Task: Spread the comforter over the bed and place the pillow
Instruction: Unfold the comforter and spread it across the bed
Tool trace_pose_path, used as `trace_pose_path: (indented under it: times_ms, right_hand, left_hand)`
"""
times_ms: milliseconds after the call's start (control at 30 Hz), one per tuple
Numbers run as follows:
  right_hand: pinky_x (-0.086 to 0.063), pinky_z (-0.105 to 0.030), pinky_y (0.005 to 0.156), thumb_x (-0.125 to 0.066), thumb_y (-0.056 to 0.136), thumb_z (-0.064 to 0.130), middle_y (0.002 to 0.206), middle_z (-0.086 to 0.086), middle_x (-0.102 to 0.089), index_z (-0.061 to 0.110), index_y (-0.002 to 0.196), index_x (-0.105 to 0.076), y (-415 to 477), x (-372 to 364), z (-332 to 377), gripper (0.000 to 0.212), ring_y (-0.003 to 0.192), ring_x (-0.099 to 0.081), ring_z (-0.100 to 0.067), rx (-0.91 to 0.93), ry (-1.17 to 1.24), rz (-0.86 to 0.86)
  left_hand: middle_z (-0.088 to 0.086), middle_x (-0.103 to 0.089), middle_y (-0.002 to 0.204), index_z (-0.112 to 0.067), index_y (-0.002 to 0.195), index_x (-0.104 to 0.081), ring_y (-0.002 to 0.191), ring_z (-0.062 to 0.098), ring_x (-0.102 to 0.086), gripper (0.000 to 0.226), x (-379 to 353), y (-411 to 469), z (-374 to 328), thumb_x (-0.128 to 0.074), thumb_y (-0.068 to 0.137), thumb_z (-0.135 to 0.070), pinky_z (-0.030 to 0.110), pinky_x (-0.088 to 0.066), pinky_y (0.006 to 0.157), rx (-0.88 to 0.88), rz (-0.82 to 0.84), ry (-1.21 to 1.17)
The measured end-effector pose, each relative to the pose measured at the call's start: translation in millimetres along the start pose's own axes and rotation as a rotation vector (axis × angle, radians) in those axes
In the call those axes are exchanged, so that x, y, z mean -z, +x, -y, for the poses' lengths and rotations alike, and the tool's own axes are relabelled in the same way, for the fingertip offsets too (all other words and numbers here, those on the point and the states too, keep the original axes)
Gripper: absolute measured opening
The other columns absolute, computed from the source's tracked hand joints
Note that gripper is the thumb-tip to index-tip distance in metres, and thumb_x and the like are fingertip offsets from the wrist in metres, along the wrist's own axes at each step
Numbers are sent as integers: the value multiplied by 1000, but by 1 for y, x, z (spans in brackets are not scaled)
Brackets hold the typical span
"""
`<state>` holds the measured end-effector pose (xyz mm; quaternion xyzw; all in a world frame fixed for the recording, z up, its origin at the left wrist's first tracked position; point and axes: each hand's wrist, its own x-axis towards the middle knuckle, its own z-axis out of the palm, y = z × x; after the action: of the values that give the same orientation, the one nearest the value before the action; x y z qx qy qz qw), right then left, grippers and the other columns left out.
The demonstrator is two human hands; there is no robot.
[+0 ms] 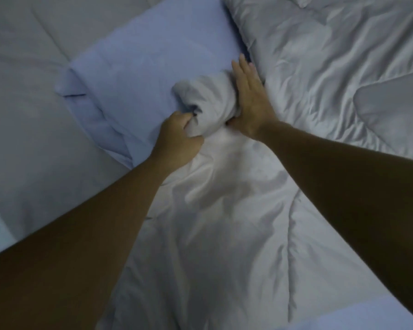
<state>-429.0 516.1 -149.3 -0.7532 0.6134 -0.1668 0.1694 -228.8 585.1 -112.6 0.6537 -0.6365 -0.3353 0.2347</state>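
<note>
Grey comforter point(224, 222) fills the near and right side of the bed, wrinkled, stitched seams visible. Left hand point(179, 136), just left of centre, fist closed on a bunched fold of comforter point(208, 101). Right hand point(250, 101) at about 1 o'clock from the left one, flat, fingers straight and together, pressed against the right side of that same fold. Pale blue pillow point(148, 55) lies beyond at 11 o'clock, touching the fold. More comforter at 2 o'clock.

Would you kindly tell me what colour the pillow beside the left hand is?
The pillow is plain pale blue, seen in the head view.
</note>
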Motion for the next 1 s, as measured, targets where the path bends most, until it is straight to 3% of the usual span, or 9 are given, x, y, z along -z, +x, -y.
trace_pose_path:
  times_ms: [67, 133, 200, 300, 467, 600, 733, 900, 1000]
  right_hand:
    - [-9, -44, 125, -84, 70, 32, 158, -15, -36, 15, 158, -22, 3, 12, 5, 109, 150, -27, -32, 16, -54, 140]
    - [-29, -34, 115, -82, 70, 35, 130, -9, -66, 20, 139, -54, -6, 21, 9, 76, 126, -57, -31, 17, -50, 205]
    - [-47, -29, 92, -78, 67, 39, 107, -5, -73, 23, 113, -68, -26, 32, 13, 49, 104, -67, -30, -13, -15, 245]
    - [-50, -29, 81, -76, 68, 42, 100, -4, -72, 24, 100, -67, -64, 50, 25, 38, 97, -67, -30, -65, -4, 276]
    - [-50, -35, 84, -73, 78, 40, 112, -9, -69, 18, 118, -60, -134, 79, 54, 48, 106, -64, -32, -137, -19, 349]
    - [-44, -32, 86, -70, 76, 47, 121, -7, -66, 25, 129, -53, -197, 99, 82, 59, 117, -59, -31, -198, -52, 355]
    - [-50, -40, 92, -59, 58, 66, 121, -9, -66, 28, 129, -50, -257, 118, 115, 81, 116, -59, -32, -272, -80, 405]
    - [-52, -40, 94, -55, 51, 72, 122, -5, -69, 25, 126, -58, -343, 132, 147, 88, 114, -63, -29, -322, -121, 465]
    - [-52, -38, 90, -73, 64, 58, 117, -6, -71, 22, 121, -61, -393, 135, 151, 69, 110, -65, -30, -327, -156, 492]
  left_hand:
    - [8, -54, 86, -6, 85, -53, 80, 19, -49, 12, 3, -10, 4, -62, 81, 2, 17, -30, 57, -80, 9, -2]
    - [7, -60, 85, -3, 95, -63, 77, 14, -53, 12, 8, -23, 9, -59, 85, 2, 5, -35, 58, -103, 10, -44]
    - [3, -63, 85, -7, 98, -64, 76, 11, -54, 15, 15, -37, 8, -59, 87, 0, 2, -35, 61, -89, -1, -83]
    - [-8, -57, 80, -19, 95, -54, 71, 8, -51, 24, 27, -62, -5, -58, 84, 1, 1, -35, 59, -58, 13, -90]
    - [-15, -60, 83, -21, 101, -55, 72, -4, -56, 26, 45, -119, -38, -72, 82, -20, 4, -42, 57, -27, 63, -113]
    - [-5, -67, 93, -15, 99, -60, 83, 10, -62, 39, 55, -175, -47, -79, 79, -42, 23, -50, 72, -105, 52, -63]
    - [0, -71, 105, -15, 109, -65, 99, 18, -65, 39, 66, -233, -50, -75, 83, -42, 24, -47, 80, -143, 88, -86]
    - [-1, -70, 115, -23, 123, -60, 104, 20, -65, 46, 72, -306, -58, -72, 85, -45, 25, -48, 80, -118, 230, -79]
    - [-1, -70, 117, -24, 125, -56, 105, 21, -66, 47, 68, -349, -59, -72, 85, -44, 27, -50, 81, -122, 298, -91]
